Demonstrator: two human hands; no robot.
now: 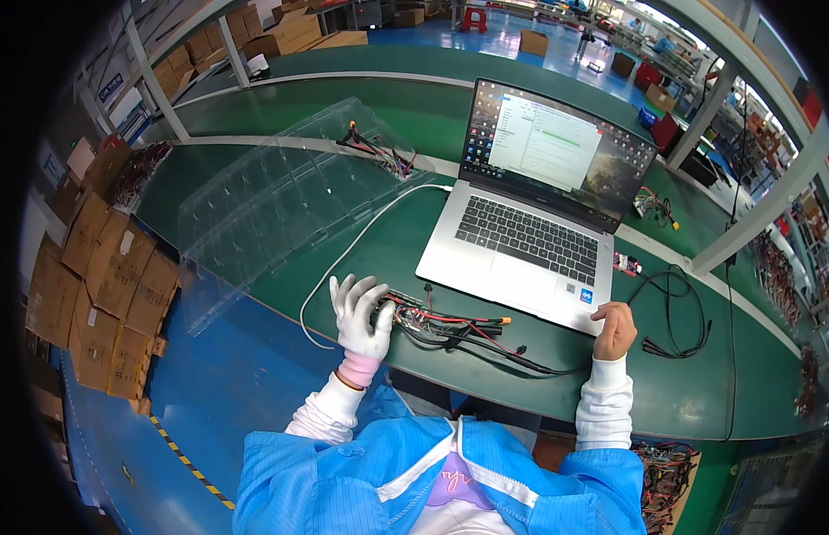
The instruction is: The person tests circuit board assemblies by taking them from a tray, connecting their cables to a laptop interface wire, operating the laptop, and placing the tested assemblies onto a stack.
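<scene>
My left hand (pixel 361 314), in a white glove with a pink cuff, has its fingers spread at the left end of a circuit board with wires (pixel 410 314). Its thumb side touches or nearly touches the board. Red and black leads run right from the board, one ending in a yellow connector (pixel 505 321); thick black cables (pixel 521 359) trail toward my right wrist. Bare and curled, my right hand (pixel 615 332) rests at the front right corner of an open silver laptop (pixel 472 254). Its fingertips are mostly hidden, and whatever they may hold does not show. Windows are lit on the laptop screen.
A clear plastic compartment tray (pixel 281 201) lies left of the laptop, with a wired board (pixel 392 160) by its far end. A white cable (pixel 365 230) curves from the laptop. A black cable (pixel 691 334) coils at right. Cardboard boxes (pixel 111 276) are stacked on the left.
</scene>
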